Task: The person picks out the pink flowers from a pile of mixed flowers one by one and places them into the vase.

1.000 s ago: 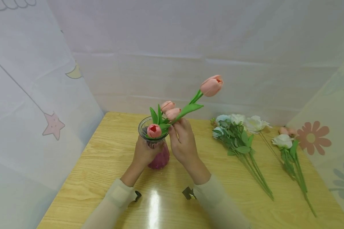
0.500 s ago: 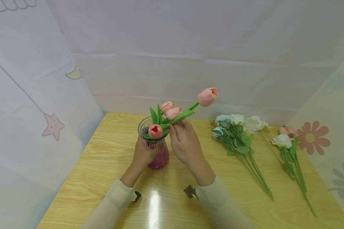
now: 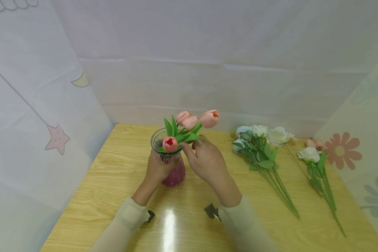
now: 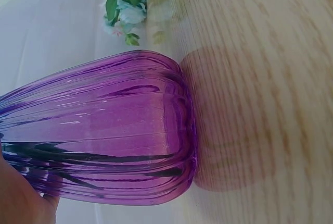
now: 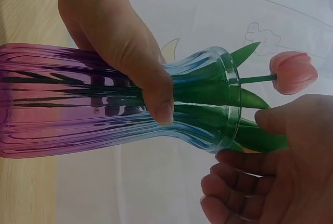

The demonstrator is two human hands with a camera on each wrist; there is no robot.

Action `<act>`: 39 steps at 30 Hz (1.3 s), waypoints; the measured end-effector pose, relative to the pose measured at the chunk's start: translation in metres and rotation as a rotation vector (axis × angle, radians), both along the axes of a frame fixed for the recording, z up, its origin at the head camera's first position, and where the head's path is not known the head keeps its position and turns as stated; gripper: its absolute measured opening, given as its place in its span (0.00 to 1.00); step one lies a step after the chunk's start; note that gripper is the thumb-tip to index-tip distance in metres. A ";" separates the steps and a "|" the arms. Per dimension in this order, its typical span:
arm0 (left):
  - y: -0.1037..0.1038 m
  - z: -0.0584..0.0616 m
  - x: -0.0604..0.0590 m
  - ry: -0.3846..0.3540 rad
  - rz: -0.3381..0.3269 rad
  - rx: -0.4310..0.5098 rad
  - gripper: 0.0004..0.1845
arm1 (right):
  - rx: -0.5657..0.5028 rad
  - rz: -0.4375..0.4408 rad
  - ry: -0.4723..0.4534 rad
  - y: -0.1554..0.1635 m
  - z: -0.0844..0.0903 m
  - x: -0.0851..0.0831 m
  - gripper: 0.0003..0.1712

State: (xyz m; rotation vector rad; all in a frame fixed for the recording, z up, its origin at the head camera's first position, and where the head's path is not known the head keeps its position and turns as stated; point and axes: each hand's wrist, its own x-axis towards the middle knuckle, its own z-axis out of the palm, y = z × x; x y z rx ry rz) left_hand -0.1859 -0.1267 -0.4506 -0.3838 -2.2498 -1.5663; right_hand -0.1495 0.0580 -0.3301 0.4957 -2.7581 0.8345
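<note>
Okay, left hand (image 3: 157,168) grip wraps the neck of the purple glass vase (image 3: 173,171), thumb across the front, vase standing on the table (image 3: 113,182). Right hand (image 3: 206,161) sits just right of that grip at the vase rim, fingers loosely curled around the green leaves of a pink tulip (image 3: 209,118) whose stem is in the vase with three other tulips (image 3: 170,144). White and blue flower stems (image 3: 261,147) lie well right of both hands on the table.
</note>
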 end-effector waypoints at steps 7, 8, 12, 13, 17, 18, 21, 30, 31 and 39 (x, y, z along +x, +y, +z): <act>0.000 -0.001 0.000 -0.003 -0.001 0.001 0.37 | -0.017 0.013 0.013 0.001 -0.001 0.000 0.17; 0.000 -0.001 0.000 -0.002 -0.001 0.003 0.37 | -0.029 0.015 0.030 0.001 -0.002 0.000 0.15; 0.000 -0.002 0.000 0.003 -0.001 0.000 0.39 | -0.071 0.028 0.121 0.001 -0.002 0.000 0.11; 0.000 -0.002 0.000 0.003 0.005 -0.005 0.39 | -0.073 0.029 0.140 0.001 -0.002 0.001 0.11; 0.000 -0.002 0.000 -0.009 0.028 -0.021 0.39 | -0.071 0.034 0.175 0.001 -0.003 0.001 0.10; 0.000 -0.002 0.001 -0.013 0.033 -0.023 0.40 | -0.068 0.034 0.179 0.001 -0.003 0.001 0.09; 0.001 0.000 0.001 -0.017 0.039 -0.028 0.40 | -0.053 0.042 0.189 0.003 -0.004 0.001 0.08; 0.001 0.002 0.002 -0.008 0.038 -0.048 0.39 | -0.030 0.072 0.270 0.003 -0.005 0.002 0.10; 0.001 0.002 0.002 -0.008 0.037 -0.046 0.39 | -0.024 0.068 0.271 0.003 -0.005 0.002 0.10; 0.000 0.000 0.001 -0.009 0.040 -0.036 0.38 | 0.001 0.063 0.273 0.007 -0.008 0.002 0.10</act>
